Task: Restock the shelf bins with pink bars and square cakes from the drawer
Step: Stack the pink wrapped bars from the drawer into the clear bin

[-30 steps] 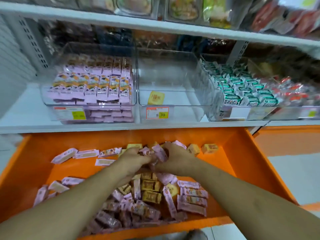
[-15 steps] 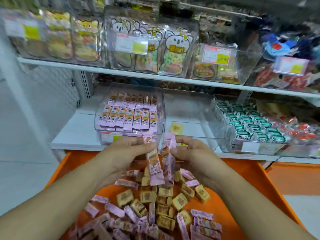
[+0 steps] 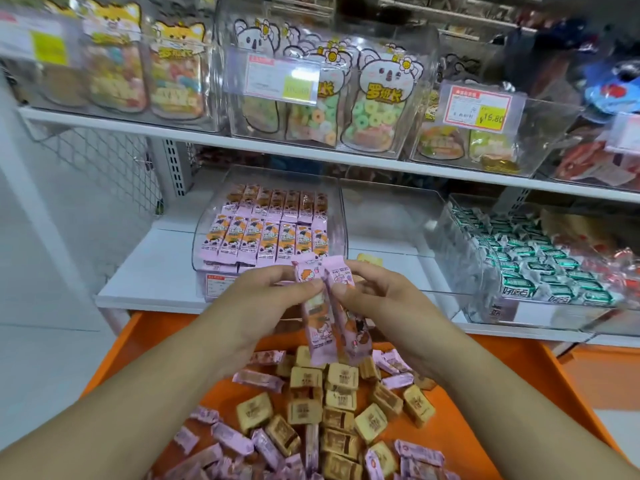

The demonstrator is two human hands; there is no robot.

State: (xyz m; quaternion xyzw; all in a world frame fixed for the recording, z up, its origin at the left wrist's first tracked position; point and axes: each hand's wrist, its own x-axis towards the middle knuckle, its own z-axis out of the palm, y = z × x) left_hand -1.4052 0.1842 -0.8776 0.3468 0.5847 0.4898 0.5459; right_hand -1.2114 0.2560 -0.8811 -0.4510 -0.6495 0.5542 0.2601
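Note:
My left hand (image 3: 266,299) and my right hand (image 3: 377,296) together pinch a few pink bars (image 3: 329,323) by their upper ends, and the bars hang down above the orange drawer (image 3: 519,386). Loose pink bars (image 3: 235,439) and tan square cakes (image 3: 341,375) lie heaped in the drawer below. Just behind my hands a clear shelf bin (image 3: 341,216) holds rows of pink bars (image 3: 273,237). To its right a clear bin (image 3: 391,230) holds only one yellow square cake (image 3: 370,260).
A clear bin of green-and-white wrapped sweets (image 3: 540,271) stands further right on the same white shelf (image 3: 152,268). The shelf above carries clear bins of bagged gummy rings (image 3: 374,109) and other snack packs. White floor lies to the left.
Both hands lifted the pink bars out of the drawer and up to the front of the pink bar bin. The view tilted upward, showing the upper shelf.

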